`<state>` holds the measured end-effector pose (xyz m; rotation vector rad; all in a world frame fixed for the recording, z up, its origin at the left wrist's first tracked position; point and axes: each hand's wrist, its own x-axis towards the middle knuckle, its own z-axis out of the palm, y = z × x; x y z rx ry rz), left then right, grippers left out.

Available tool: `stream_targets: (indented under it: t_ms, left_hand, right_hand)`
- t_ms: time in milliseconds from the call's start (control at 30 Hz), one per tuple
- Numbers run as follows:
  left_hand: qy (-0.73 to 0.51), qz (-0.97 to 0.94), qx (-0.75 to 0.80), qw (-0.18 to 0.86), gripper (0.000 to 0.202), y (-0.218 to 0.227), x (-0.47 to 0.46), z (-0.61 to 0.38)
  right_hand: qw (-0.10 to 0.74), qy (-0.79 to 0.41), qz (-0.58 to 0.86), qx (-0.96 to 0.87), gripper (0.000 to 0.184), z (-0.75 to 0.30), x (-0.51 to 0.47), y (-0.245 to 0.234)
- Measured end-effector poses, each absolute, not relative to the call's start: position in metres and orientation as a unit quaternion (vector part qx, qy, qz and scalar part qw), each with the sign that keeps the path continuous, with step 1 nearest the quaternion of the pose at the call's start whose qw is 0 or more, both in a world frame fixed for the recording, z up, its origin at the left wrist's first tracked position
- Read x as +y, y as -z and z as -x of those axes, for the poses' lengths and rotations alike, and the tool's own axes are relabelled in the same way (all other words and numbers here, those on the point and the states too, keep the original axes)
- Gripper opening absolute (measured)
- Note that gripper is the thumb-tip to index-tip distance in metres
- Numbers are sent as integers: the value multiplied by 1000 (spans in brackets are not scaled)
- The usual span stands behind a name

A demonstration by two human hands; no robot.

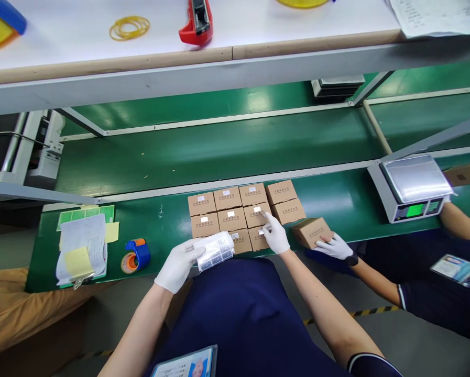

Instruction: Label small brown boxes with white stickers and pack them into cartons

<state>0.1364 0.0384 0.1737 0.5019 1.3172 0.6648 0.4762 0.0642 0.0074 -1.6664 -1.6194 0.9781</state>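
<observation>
My left hand (178, 264), in a white glove, is closed on a roll of silver-white printed labels (216, 250) in front of my body. Small brown cardboard boxes (229, 221) stand in rows on the green bench, most bearing a small white label on top. My right hand (274, 234), also gloved, is over the right part of these rows. Its index finger reaches out to the label on a middle-row box (254, 214), and the other fingers are partly curled. Two boxes at the right end, one of them the rear box (281, 192), show no white label.
At right, a co-worker's gloved hand (335, 246) holds a box (312, 232) beside a weighing scale (411, 180). A tape dispenser (136, 256) and a clipboard with papers (83, 246) lie at left. Overhead, a shelf (160, 57) carries rubber bands (129, 27) and a red tape cutter (198, 23).
</observation>
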Motion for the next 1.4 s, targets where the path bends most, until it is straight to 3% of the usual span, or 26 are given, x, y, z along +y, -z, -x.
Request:
stream_targets:
  t_ms: [333, 600, 800, 933, 1400]
  left_hand:
    - [-294, -225, 592, 716, 48, -165, 40, -134]
    - [-294, -234, 579, 723, 45, -165, 47, -146]
    - [-269, -217, 593, 727, 48, -154, 62, -176]
    - [-269, -204, 590, 733, 49, -158, 73, -200]
    - [-266, -158, 611, 729, 49, -163, 92, -224]
  right_hand:
    - [256, -300, 595, -701, 73, -458, 62, -19]
    - [214, -118, 748, -617, 81, -521, 74, -15]
    - [287, -211, 754, -552, 55, -581, 117, -21]
    - [326, -328, 718, -520, 50, -599, 169, -21]
    - [264, -388, 654, -593, 49, -589, 275, 0]
